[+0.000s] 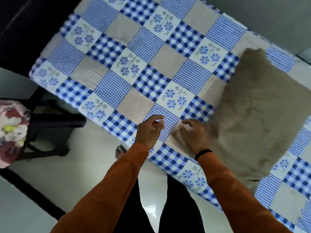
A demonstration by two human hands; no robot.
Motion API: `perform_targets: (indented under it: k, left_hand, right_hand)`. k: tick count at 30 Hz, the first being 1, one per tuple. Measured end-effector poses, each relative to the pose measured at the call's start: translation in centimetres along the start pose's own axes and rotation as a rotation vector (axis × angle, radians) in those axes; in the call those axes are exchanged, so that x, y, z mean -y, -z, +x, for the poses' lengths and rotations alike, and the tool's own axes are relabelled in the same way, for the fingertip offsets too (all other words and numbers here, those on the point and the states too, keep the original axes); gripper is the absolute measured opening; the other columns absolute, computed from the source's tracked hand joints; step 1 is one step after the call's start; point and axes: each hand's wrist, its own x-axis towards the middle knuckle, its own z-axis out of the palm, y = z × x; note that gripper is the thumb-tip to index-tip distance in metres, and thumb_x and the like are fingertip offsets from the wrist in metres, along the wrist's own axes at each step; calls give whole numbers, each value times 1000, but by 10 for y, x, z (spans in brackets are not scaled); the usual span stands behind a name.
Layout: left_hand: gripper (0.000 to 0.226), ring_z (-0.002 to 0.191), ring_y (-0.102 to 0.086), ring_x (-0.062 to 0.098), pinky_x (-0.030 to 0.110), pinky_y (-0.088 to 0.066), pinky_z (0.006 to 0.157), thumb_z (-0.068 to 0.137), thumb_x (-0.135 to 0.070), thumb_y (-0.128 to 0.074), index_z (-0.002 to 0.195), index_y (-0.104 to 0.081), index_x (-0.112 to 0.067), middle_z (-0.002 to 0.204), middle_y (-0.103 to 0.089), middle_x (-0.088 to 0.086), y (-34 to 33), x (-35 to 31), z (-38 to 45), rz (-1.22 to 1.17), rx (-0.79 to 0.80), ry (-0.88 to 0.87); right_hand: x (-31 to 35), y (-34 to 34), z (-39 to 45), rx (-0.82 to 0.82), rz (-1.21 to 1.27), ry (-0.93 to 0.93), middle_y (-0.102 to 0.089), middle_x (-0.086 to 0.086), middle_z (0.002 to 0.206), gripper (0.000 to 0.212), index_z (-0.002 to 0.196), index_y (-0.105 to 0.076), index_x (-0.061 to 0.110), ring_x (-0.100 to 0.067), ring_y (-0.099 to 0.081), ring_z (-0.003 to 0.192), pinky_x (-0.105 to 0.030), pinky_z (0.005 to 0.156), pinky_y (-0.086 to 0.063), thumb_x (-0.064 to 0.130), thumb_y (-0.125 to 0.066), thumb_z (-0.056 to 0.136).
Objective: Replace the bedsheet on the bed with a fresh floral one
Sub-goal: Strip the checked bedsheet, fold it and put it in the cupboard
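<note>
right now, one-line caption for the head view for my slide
Both hands reach onto the blue checked sheet beside a grey blanket.

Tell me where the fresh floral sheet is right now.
In the head view, the folded floral sheet sits at the far left edge, on a dark stool standing on the floor beside the bed, well left of the left hand.

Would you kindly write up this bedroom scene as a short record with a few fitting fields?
bed cover: blue checked patchwork sheet, spread flat
on the sheet: grey furry blanket, toward the right
left hand: above the sheet's near edge, fingers loosely curled, holding nothing
right hand: at the blanket's near corner, grip unclear
chair: dark, left of the bed, holding a folded floral cloth
</note>
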Motion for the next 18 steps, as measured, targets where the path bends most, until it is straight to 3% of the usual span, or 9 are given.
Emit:
perform_targets:
  k: [5, 9, 13, 18]
  left_hand:
    - [25, 83, -73, 8, 31, -60, 78, 99, -37, -59, 116, -70, -24, 87, -77, -5, 121, 53, 6, -114, -120, 97]
    - [23, 83, -73, 8, 24, -58, 78, 98, -33, -59, 115, -71, -22, 91, -77, -5, 218, 82, 20, -141, -181, 136]
    - [19, 81, -73, 7, 10, -50, 74, 103, -22, -59, 117, -70, -17, 89, -77, -2, 302, 105, 46, -137, -237, 162]
    - [14, 76, -69, 1, 13, -51, 72, 103, -28, -58, 113, -68, -27, 84, -75, -9, 349, 128, 88, -150, -281, 236]
  right_hand:
    - [96, -85, 16, 72, 31, 51, -62, 2, 121, 20, 113, -69, 20, -12, -55, 109, -35, 99, -46, 30, -69, 97]
    - [169, -153, 36, 139, 28, 49, -65, -1, 123, 20, 114, -69, 18, -16, -60, 108, -42, 100, -50, 27, -70, 96]
    - [244, -206, 65, 179, 2, 123, -67, 1, 119, 21, 114, -69, 17, -16, -63, 108, -36, 97, -50, 29, -69, 97]
    - [311, -239, 105, 279, -5, 191, -69, -2, 115, 22, 114, -70, 12, -18, -64, 108, -33, 97, -51, 25, -70, 96]
